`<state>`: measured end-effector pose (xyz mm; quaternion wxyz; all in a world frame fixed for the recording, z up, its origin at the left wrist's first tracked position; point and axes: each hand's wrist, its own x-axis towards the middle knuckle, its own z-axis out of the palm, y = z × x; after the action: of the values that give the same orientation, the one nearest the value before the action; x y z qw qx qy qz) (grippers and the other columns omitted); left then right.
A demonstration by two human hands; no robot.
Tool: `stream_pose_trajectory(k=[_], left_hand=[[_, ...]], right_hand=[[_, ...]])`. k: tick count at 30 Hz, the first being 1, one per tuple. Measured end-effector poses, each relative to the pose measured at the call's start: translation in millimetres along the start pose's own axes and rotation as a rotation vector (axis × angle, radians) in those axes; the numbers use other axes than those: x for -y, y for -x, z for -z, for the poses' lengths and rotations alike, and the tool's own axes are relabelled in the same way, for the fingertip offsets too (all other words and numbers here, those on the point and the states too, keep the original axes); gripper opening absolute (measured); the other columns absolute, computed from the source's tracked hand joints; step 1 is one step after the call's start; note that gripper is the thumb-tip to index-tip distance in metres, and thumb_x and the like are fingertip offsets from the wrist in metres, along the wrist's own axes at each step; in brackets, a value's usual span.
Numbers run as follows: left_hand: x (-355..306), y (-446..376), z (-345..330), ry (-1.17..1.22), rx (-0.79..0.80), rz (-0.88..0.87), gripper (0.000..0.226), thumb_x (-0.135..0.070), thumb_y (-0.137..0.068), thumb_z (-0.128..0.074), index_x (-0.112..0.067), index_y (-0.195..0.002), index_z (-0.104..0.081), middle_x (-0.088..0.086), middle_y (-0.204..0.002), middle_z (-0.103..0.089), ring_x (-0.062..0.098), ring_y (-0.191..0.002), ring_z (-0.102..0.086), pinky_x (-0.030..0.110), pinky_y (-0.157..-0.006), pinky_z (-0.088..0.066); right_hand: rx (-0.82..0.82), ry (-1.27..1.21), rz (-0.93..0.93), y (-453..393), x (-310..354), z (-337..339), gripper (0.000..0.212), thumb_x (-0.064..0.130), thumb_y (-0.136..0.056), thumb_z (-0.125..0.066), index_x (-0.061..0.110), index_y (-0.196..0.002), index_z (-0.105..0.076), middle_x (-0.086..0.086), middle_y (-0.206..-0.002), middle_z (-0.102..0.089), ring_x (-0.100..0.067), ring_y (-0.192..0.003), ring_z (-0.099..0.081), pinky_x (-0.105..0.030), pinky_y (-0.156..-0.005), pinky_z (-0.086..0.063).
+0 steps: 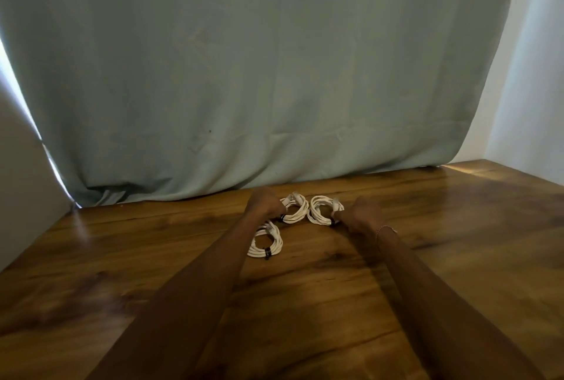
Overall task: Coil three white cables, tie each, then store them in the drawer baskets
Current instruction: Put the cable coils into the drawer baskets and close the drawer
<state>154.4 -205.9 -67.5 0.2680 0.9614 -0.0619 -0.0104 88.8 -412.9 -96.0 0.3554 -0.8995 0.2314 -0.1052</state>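
Note:
Three white cables lie coiled on the wooden table, each bound by a small black tie. My left hand pinches the middle coil at its tie on the near left side. My right hand pinches the right coil at its tie on the near right side. The third coil lies free on the table, nearer to me, partly behind my left forearm. No drawer or basket is in view.
A pale green cloth hangs behind the table and rests on its far edge. White walls stand at the left and right. A thin bracelet is on my right wrist.

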Motion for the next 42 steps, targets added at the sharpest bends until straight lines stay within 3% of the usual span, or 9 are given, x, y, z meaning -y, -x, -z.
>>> stream_pose_trajectory(k=[5,9,12,15,22,27,31,36,42], left_hand=[[-3,-7,-4,0.188,-0.058,0.041,0.019,-0.013,-0.085,-0.074,-0.001,-0.096,-0.065,0.017,-0.100,-0.073,0.030,-0.090,-0.073,0.032,-0.065,-0.054],[-8,-7,-3,0.562,0.043,0.114,0.018,0.008,-0.085,-0.072,0.007,-0.099,-0.059,0.023,-0.091,-0.068,0.034,-0.076,-0.074,0.044,-0.067,-0.064],[-11,1,0,0.732,0.101,0.114,0.016,0.015,-0.086,-0.067,0.005,-0.083,-0.056,0.019,-0.081,-0.065,0.029,-0.070,-0.070,0.043,-0.060,-0.063],[-14,3,0,0.845,0.109,0.081,0.013,0.017,-0.082,-0.071,0.010,-0.087,-0.061,0.023,-0.089,-0.068,0.026,-0.070,-0.071,0.036,-0.053,-0.062],[-43,22,5,1.008,0.253,-0.033,0.025,0.016,-0.085,-0.068,0.016,-0.110,-0.065,0.027,-0.108,-0.068,0.034,-0.093,-0.070,0.048,-0.081,-0.061],[-70,43,0,1.072,0.334,-0.066,0.022,0.015,-0.088,-0.066,0.017,-0.109,-0.063,0.024,-0.099,-0.065,0.031,-0.086,-0.068,0.040,-0.063,-0.063],[-92,60,-15,1.058,0.415,-0.109,0.008,0.013,-0.090,-0.064,0.006,-0.086,-0.065,0.018,-0.090,-0.064,0.025,-0.077,-0.064,0.032,-0.051,-0.061],[-123,90,-39,1.017,0.551,-0.197,0.005,0.009,-0.091,-0.065,0.007,-0.095,-0.067,0.015,-0.091,-0.066,0.022,-0.080,-0.065,0.033,-0.064,-0.062],[-170,132,-71,0.953,0.711,-0.302,0.008,0.006,-0.093,-0.064,0.002,-0.087,-0.068,0.013,-0.086,-0.067,0.020,-0.079,-0.064,0.035,-0.072,-0.061]], right_hand=[[0.045,-0.385,-0.082,-6,-3,-4,0.062,0.053,-0.052,-0.095,0.000,-0.077,-0.072,-0.012,-0.075,-0.076,-0.025,-0.073,-0.074,-0.044,-0.072,-0.063],[0.041,-0.739,-0.126,1,-10,3,0.026,0.006,-0.078,-0.085,-0.001,-0.084,-0.061,-0.024,-0.105,-0.071,-0.034,-0.092,-0.074,-0.048,-0.077,-0.063],[0.036,-0.837,-0.141,12,-18,12,0.017,0.002,-0.087,-0.075,-0.003,-0.097,-0.063,-0.023,-0.109,-0.070,-0.033,-0.095,-0.073,-0.037,-0.073,-0.063],[0.029,-0.931,-0.131,17,-25,24,0.021,0.002,-0.088,-0.074,-0.007,-0.105,-0.065,-0.021,-0.107,-0.071,-0.029,-0.094,-0.073,-0.032,-0.071,-0.062],[-0.039,-1.055,-0.079,43,-32,72,0.022,-0.001,-0.090,-0.071,-0.012,-0.107,-0.065,-0.020,-0.104,-0.072,-0.024,-0.088,-0.074,-0.030,-0.069,-0.061],[-0.087,-1.117,-0.052,70,-47,107,0.026,-0.001,-0.094,-0.065,-0.013,-0.116,-0.060,-0.021,-0.105,-0.067,-0.023,-0.086,-0.071,-0.031,-0.073,-0.064],[-0.172,-1.106,-0.056,101,-70,134,0.024,0.000,-0.092,-0.069,-0.014,-0.111,-0.064,-0.021,-0.110,-0.067,-0.026,-0.091,-0.072,-0.033,-0.075,-0.062],[-0.254,-1.085,-0.076,145,-94,166,0.004,-0.003,-0.094,-0.065,-0.007,-0.093,-0.065,-0.015,-0.097,-0.066,-0.023,-0.089,-0.069,-0.034,-0.079,-0.063],[-0.364,-1.061,-0.119,196,-134,211,0.027,0.001,-0.093,-0.068,-0.014,-0.114,-0.062,-0.020,-0.110,-0.064,-0.027,-0.089,-0.070,-0.027,-0.070,-0.062]])
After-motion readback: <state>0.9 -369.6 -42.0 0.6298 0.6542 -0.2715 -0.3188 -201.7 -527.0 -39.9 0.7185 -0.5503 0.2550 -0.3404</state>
